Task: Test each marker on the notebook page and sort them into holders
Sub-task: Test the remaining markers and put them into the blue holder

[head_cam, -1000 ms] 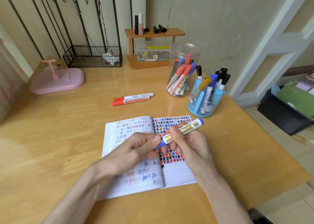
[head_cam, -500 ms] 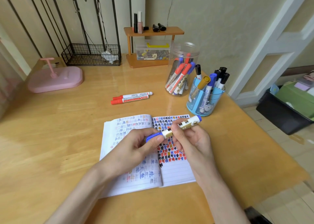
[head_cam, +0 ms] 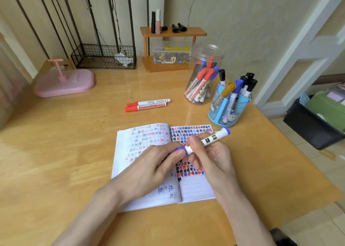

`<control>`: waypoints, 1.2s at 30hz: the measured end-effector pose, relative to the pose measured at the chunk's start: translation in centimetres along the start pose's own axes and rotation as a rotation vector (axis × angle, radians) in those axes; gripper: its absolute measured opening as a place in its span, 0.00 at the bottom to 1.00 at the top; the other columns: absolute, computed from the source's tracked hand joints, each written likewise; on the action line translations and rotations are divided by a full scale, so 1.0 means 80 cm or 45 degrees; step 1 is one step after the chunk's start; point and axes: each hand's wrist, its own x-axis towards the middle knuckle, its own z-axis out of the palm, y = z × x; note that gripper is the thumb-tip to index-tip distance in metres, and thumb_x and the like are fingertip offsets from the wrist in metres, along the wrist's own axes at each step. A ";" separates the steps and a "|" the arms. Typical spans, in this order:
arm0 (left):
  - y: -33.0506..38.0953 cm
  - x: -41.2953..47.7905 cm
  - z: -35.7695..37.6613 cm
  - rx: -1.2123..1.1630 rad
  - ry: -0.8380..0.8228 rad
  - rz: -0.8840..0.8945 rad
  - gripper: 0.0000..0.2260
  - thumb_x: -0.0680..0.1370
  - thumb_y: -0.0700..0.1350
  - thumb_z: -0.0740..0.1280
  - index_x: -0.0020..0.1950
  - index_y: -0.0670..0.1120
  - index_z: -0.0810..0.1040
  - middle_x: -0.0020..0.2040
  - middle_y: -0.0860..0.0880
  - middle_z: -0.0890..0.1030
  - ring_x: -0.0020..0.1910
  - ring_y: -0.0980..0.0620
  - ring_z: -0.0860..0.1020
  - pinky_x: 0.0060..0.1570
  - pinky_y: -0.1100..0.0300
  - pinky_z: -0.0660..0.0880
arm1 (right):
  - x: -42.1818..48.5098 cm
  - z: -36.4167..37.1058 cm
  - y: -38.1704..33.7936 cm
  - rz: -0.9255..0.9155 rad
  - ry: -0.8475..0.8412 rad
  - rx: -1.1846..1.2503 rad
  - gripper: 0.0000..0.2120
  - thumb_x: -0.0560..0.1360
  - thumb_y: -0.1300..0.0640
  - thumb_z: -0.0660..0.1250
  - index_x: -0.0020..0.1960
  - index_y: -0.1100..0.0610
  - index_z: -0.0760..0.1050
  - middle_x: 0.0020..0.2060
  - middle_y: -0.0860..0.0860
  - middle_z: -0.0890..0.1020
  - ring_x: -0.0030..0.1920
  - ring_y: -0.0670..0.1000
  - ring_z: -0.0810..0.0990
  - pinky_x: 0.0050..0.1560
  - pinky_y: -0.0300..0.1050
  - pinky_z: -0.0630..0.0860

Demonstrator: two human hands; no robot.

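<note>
Gripping a blue marker (head_cam: 211,139) by its white barrel with the right hand (head_cam: 211,159), fingers curled round it, blue tail end slanted up and away past the knuckles. Pinching the marker's blue cap (head_cam: 180,150) between thumb and fingers of the left hand (head_cam: 149,169), just left of the right hand's fingertips, cap butted against the barrel; cannot tell whether pushed fully home. Held together, hand touching hand, over the open notebook (head_cam: 196,189) lying directly beneath on the table (head_cam: 56,152). Under the right hand, rows of black, blue, red and yellow test marks on the right page; under and beyond the left hand, fainter marks on the left page. Just beyond the right hand, near the marker's tail, a blue holder (head_cam: 231,111) with black, blue and yellow-capped markers standing in it. Farther beyond, slightly left of that, a clear jar (head_cam: 204,73) with red and blue markers leaning inside. Beyond the left hand, well apart from the notebook, two red markers (head_cam: 147,104) lying side by side, touching, caps to the left. Far beyond and left of the left hand, a pink box (head_cam: 65,83), a wire basket (head_cam: 104,59) behind it, and a wooden shelf (head_cam: 173,32) against the wall.
</note>
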 end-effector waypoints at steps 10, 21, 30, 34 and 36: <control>-0.016 0.000 0.001 -0.360 -0.127 -0.100 0.14 0.87 0.52 0.56 0.48 0.54 0.77 0.33 0.58 0.69 0.32 0.57 0.64 0.36 0.66 0.65 | -0.002 0.005 -0.002 -0.010 -0.004 0.034 0.13 0.80 0.55 0.68 0.41 0.62 0.77 0.28 0.57 0.77 0.29 0.48 0.77 0.30 0.37 0.71; -0.020 -0.003 0.015 0.461 0.129 0.064 0.12 0.86 0.57 0.58 0.64 0.54 0.74 0.54 0.58 0.80 0.51 0.56 0.79 0.49 0.58 0.74 | 0.004 0.014 -0.002 0.158 0.172 0.021 0.15 0.78 0.54 0.74 0.36 0.55 0.74 0.23 0.51 0.67 0.24 0.47 0.64 0.25 0.38 0.62; -0.013 0.001 0.013 0.269 0.061 0.046 0.12 0.88 0.57 0.54 0.50 0.55 0.72 0.34 0.58 0.72 0.34 0.54 0.71 0.37 0.62 0.66 | 0.006 0.014 -0.007 0.216 0.095 0.125 0.20 0.81 0.63 0.67 0.35 0.54 0.62 0.24 0.50 0.61 0.25 0.48 0.58 0.25 0.39 0.57; -0.011 -0.001 0.006 0.065 -0.052 -0.027 0.15 0.88 0.56 0.54 0.50 0.52 0.76 0.38 0.52 0.77 0.38 0.50 0.75 0.43 0.51 0.73 | 0.004 0.015 -0.010 0.177 0.038 0.081 0.21 0.82 0.64 0.66 0.34 0.55 0.62 0.22 0.48 0.64 0.23 0.47 0.61 0.25 0.38 0.60; -0.007 0.000 0.002 -0.044 -0.091 -0.022 0.13 0.88 0.54 0.55 0.48 0.58 0.76 0.38 0.57 0.77 0.37 0.55 0.73 0.42 0.58 0.71 | 0.003 0.013 -0.009 0.162 0.014 0.070 0.21 0.82 0.64 0.66 0.34 0.55 0.63 0.21 0.47 0.66 0.23 0.47 0.62 0.25 0.39 0.60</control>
